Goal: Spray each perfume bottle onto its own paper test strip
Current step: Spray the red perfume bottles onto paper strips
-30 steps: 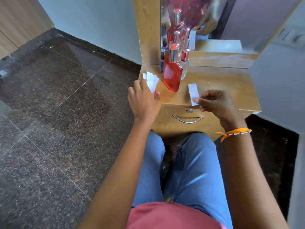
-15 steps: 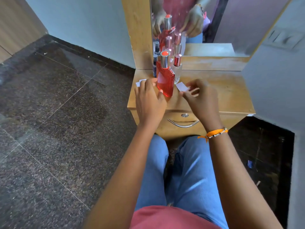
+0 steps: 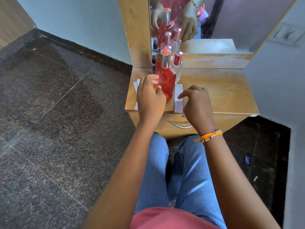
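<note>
While gripping the red bottle (image 3: pixel 165 80) upright with left hand (image 3: pixel 151 98) fingers curled round. Right hand (image 3: pixel 197 103) loose, empty, above a paper strip (image 3: pixel 178 100) just right of bottle.

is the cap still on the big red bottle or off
On. The red bottle stands upright on the wooden tabletop with its silver, red-topped cap seated on the neck.
</note>
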### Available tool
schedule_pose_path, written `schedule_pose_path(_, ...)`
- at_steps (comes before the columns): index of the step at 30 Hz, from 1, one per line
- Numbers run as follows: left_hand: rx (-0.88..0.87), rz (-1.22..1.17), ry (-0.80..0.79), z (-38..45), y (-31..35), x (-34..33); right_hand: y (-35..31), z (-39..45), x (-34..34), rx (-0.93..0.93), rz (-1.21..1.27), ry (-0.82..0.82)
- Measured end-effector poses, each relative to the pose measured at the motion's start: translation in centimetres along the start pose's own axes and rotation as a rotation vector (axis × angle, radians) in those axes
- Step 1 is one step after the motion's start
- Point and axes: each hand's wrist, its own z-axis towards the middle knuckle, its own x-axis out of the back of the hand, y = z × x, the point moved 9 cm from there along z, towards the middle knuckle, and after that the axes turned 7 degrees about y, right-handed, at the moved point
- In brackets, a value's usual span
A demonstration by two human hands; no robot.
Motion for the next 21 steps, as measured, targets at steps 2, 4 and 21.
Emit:
schedule_pose_path(2, 0.016, -0.027, 0.005, -0.1, -0.1, 0.1, -0.8, -0.3, 0.0, 0.059, 0.005, 0.036)
schedule_pose_path(4, 0.051, -0.057, -0.003, -0.2, -0.2, 0.0, -0.6, -0.8, -0.4, 0.047, -0.004, 0.026)
schedule_pose_path(21, 0.049, -0.159, -0.188, 1.9, -0.4, -3.4, 1.2, -2.0, -1.3, -0.013, -0.151, -0.047)
